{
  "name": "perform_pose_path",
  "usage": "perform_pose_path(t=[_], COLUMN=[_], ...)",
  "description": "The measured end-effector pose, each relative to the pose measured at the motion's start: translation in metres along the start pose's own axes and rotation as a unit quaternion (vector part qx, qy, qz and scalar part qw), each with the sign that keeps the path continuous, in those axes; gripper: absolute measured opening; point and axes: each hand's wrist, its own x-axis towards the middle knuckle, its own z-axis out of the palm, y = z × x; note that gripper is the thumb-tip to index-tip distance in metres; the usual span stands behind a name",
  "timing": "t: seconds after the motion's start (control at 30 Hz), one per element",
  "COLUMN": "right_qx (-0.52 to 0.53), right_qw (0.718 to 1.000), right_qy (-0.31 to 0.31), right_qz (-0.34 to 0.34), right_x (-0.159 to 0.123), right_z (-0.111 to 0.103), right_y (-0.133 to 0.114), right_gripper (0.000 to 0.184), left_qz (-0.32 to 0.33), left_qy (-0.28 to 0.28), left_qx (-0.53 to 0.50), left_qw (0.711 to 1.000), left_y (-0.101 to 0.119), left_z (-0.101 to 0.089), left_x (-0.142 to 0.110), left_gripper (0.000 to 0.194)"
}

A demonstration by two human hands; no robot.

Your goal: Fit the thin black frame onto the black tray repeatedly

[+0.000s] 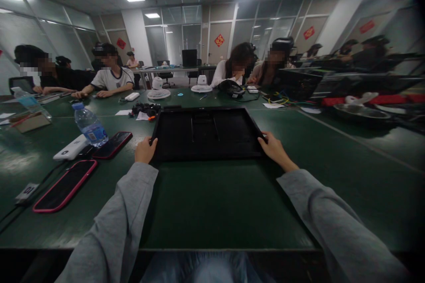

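Observation:
A wide black rectangular panel with a raised rim (pixel 175 141) lies in front of me on the green table (pixel 215 203). It looks like a monitor casing, and faint lines form a bracket shape in its middle. My left hand (pixel 145 149) grips the left edge, with the thumb over the rim. On the opposite edge my right hand (pixel 275 150) holds on in the same way, fingers partly hidden beneath. Whether the panel rests fully on the table or is slightly raised, I cannot tell.
To the left are a water bottle (pixel 89 124), a white power bank (pixel 71 147) and two phones, one red-edged phone (pixel 66 185) nearest. Small white fans (pixel 158 89) and tangled black gear (pixel 145 109) stand beyond the panel. A metal bowl (pixel 361 114) sits right. Several people work around.

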Motion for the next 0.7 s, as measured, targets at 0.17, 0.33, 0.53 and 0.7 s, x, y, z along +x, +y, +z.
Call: perform_pose_path(t=[0.17,0.33,0.53,0.7], right_qx=[0.003,0.005,0.018,0.039], right_qw=[1.0,1.0,1.0,0.999], right_qy=[-0.001,-0.004,0.02,0.026], right_qz=[0.007,-0.001,0.013,0.02], right_x=[0.001,0.001,0.005,0.006], right_z=[0.001,0.002,0.008,0.008], right_y=[0.001,0.003,0.008,0.009], right_gripper=[0.047,0.048,0.048,0.048], left_qz=[-0.003,-0.002,-0.008,0.001], left_qy=[0.004,0.011,0.026,0.026], left_qx=[-0.004,-0.018,-0.051,-0.059], left_qw=[1.0,1.0,0.998,0.998], left_y=[-0.001,-0.002,-0.001,-0.004], left_z=[0.001,0.004,0.01,0.014], left_x=[0.001,0.003,0.008,0.01], left_gripper=[0.043,0.045,0.049,0.048])
